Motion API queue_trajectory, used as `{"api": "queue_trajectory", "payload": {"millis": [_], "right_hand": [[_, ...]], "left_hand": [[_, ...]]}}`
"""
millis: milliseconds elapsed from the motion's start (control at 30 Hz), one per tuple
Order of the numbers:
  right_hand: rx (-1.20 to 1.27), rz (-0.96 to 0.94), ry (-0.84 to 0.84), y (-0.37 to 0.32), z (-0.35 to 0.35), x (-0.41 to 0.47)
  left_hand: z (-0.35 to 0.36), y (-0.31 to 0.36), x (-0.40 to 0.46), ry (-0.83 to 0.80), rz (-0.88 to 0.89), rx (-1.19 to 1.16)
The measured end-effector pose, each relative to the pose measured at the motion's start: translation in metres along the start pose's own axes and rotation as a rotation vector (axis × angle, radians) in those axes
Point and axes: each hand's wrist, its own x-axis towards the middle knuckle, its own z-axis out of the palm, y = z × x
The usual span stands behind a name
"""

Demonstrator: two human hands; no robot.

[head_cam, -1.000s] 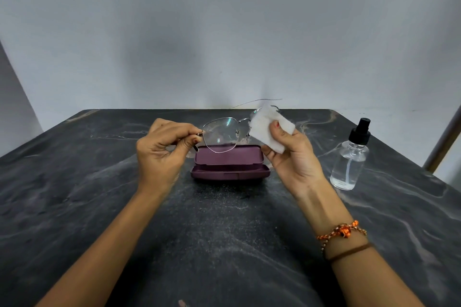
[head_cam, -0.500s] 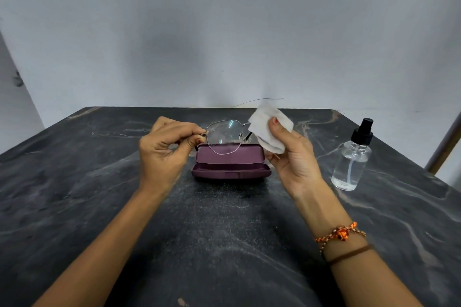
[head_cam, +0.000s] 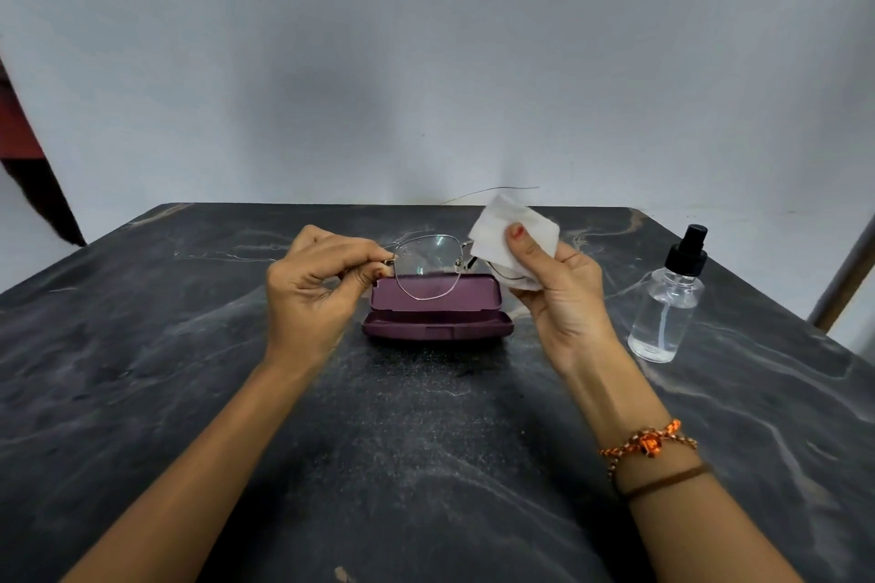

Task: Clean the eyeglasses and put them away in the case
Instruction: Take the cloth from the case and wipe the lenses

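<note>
Thin metal-framed eyeglasses (head_cam: pixel 428 265) hang in the air above the open maroon case (head_cam: pixel 438 316). My left hand (head_cam: pixel 315 286) pinches the frame at its left hinge. My right hand (head_cam: pixel 561 294) presses a white cloth (head_cam: pixel 513 232) around the right lens, with the thumb on the near side of the cloth; that lens is hidden by cloth and fingers. The left lens is bare and see-through. The case lies on the dark marble table (head_cam: pixel 426 440) with its lid standing up at the back, and nothing is visible inside it.
A clear spray bottle (head_cam: pixel 667 303) with a black pump top stands upright to the right of my right hand. A pale wall rises close behind the table's far edge. A slanted post shows at the far right edge.
My right hand has shifted the cloth on the right lens, thumb moving slightly up. The glasses have risen a little and both hands stay above the case.
</note>
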Motion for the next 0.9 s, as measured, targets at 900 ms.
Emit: {"api": "queue_trajectory", "payload": {"millis": [900], "right_hand": [[-0.03, -0.007, 0.137, 0.0081, 0.0051, -0.0018]], "left_hand": [[0.0019, -0.0019, -0.0028, 0.142, 0.013, 0.07]]}}
